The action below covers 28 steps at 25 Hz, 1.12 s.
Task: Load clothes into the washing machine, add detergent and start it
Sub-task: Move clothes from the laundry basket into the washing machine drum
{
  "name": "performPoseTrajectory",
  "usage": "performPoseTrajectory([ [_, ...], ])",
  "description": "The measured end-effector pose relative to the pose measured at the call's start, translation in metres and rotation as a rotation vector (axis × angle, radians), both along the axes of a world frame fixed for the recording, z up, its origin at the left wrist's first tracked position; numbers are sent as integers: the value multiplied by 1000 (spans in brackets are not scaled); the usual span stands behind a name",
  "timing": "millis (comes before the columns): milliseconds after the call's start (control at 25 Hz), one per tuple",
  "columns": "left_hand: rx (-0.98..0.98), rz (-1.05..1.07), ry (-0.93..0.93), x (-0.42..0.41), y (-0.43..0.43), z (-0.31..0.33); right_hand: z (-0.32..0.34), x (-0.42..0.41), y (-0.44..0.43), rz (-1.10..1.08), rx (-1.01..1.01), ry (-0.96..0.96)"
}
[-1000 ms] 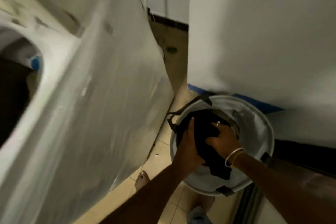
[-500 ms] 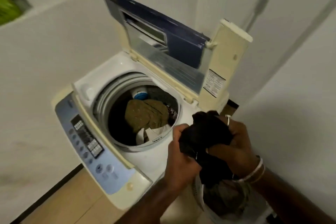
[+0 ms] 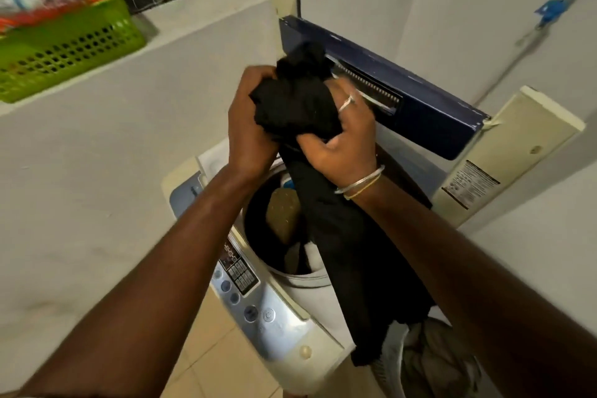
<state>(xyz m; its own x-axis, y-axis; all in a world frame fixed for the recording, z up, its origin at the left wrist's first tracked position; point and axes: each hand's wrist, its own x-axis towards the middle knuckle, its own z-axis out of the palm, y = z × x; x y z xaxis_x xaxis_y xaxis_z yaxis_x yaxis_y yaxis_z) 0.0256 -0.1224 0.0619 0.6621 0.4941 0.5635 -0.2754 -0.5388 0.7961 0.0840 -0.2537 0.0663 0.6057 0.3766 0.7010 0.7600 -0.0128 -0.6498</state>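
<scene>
Partly, black garment [image 3: 300, 100] hides drum [image 3: 255, 229].

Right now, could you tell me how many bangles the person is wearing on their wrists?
2, both on the right wrist: a silver bangle and a thinner gold bangle just below it, touching. The left wrist shows none, though its underside is hidden.

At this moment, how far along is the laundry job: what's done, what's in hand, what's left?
Done: the washer's dark blue lid stands open, and an olive-brown garment already lies in the drum. In hand: the left hand and right hand grip a bunched black garment above the opening, its tail hanging outside. Left: dropping it in, detergent, closing the lid and pressing the grey control panel.
</scene>
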Motion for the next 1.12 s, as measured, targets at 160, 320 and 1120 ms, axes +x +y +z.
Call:
performPoseTrajectory([
  [160,418,-160,884,3,35,-110,-119,5,-17,-25,-1062,303],
  [320,636,-390,1311,-21,20,-177,-136,4,-53,140,-1588,331],
  [1120,-676,-328,627,-18,0,-87,-78,71,73,44,258,1378],
])
